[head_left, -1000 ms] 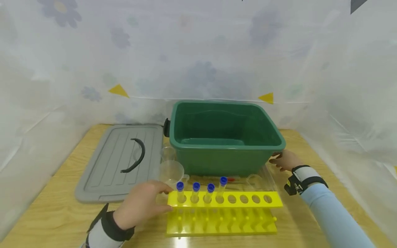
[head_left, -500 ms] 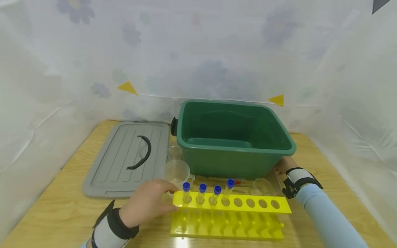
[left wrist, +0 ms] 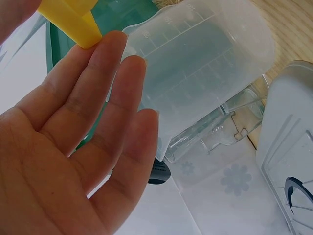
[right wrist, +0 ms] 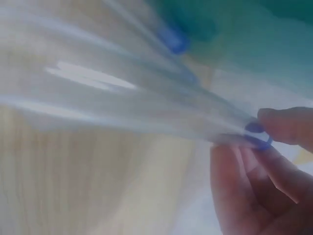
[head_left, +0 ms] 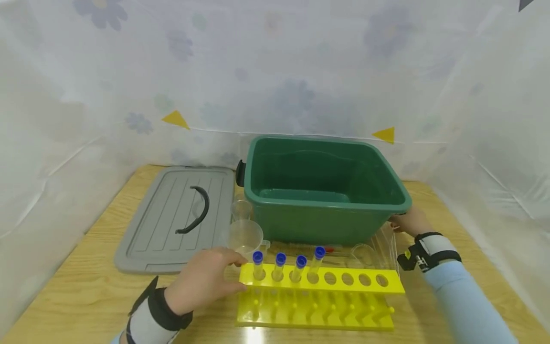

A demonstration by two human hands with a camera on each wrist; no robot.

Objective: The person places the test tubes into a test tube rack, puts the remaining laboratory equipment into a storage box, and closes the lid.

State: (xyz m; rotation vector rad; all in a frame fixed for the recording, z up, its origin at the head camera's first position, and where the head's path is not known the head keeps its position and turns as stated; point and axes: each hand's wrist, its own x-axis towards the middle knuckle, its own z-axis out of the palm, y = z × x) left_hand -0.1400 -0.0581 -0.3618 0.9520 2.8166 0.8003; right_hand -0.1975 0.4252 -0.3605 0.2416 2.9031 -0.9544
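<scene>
In my head view the left hand (head_left: pixel 206 277) pinches the rack (head_left: pixel 313 320) by its end as before, while the right hand (head_left: pixel 411 222) has drawn outward from the bin (head_left: pixel 309 222) — a clear tube (head_left: pixel 393 248) now shows below it, beside the bin, whose corner partly hides the fingertips. From the left wrist, the rack and thumb are cut off. The right wrist is blurred — I make out its fingers pinching the tube's blue-rimmed end; the other runs out of frame.
</scene>
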